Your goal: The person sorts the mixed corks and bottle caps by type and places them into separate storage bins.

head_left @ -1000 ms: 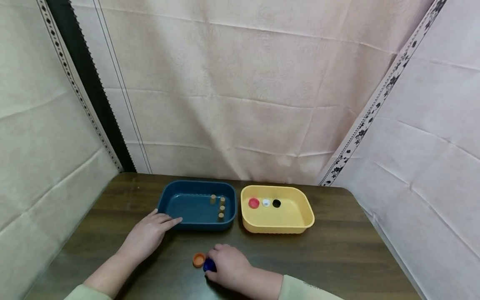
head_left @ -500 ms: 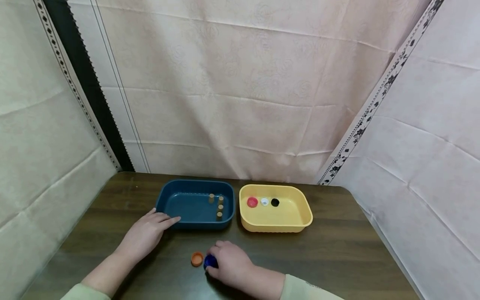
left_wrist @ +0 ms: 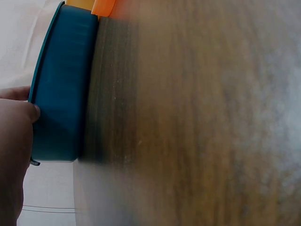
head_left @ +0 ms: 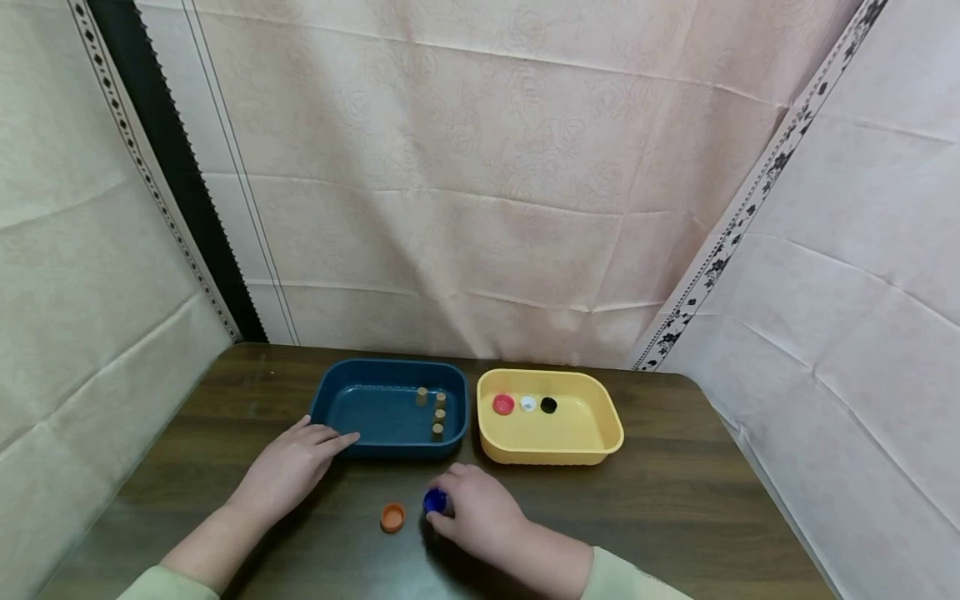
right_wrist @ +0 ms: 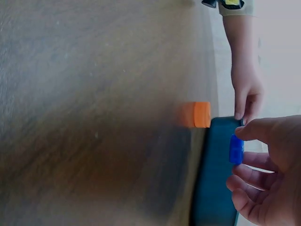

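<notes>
Between the thumb and fingers of my right hand (head_left: 483, 512) is a small blue bottle cap (head_left: 435, 501), raised over the table in front of the trays. The right wrist view shows the blue bottle cap (right_wrist: 236, 149) pinched at its edges. To its left an orange bottle cap (head_left: 392, 517) lies on the table with its hollow side up. My left hand (head_left: 288, 467) holds the front left corner of a dark blue tray (head_left: 390, 451). In the left wrist view, the thumb of that left hand (left_wrist: 14, 127) laps over the tray's rim.
Several small cork-coloured cylinders (head_left: 439, 416) stand in the right part of the blue tray. Beside it is a yellow tray (head_left: 551, 457) holding a red cap (head_left: 503, 405), a white cap (head_left: 528, 404) and a black cap (head_left: 548, 405). Cloth (head_left: 450, 208) hangs behind the table.
My right hand has lifted the blue bottle cap and carried it slightly right and away from me, widening the gap to the orange cap. The left hand stays at the tray's corner.
</notes>
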Action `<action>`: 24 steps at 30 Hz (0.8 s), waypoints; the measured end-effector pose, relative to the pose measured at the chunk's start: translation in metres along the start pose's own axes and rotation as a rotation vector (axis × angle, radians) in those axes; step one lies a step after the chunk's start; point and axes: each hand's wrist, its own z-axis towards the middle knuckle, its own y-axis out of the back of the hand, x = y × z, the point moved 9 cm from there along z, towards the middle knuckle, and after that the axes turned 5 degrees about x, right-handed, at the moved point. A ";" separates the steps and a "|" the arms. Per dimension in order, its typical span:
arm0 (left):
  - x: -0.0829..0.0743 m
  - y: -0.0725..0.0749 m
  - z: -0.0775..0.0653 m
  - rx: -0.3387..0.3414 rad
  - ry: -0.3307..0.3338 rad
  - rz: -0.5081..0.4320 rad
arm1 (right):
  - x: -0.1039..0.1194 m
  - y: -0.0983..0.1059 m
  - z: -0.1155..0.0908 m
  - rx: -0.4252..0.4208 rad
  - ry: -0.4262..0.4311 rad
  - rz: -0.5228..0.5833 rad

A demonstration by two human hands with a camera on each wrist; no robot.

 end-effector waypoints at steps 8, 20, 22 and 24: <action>0.000 0.001 0.000 -0.019 0.002 -0.013 | -0.010 0.022 -0.009 -0.067 -0.034 0.033; 0.000 0.003 0.001 -0.050 0.006 -0.036 | -0.030 0.045 -0.020 -0.138 -0.095 0.064; 0.000 0.002 0.001 -0.050 0.009 -0.038 | -0.034 0.050 -0.022 -0.154 -0.102 0.060; 0.000 0.002 0.001 -0.047 0.014 -0.038 | -0.038 0.054 -0.023 -0.171 -0.113 0.058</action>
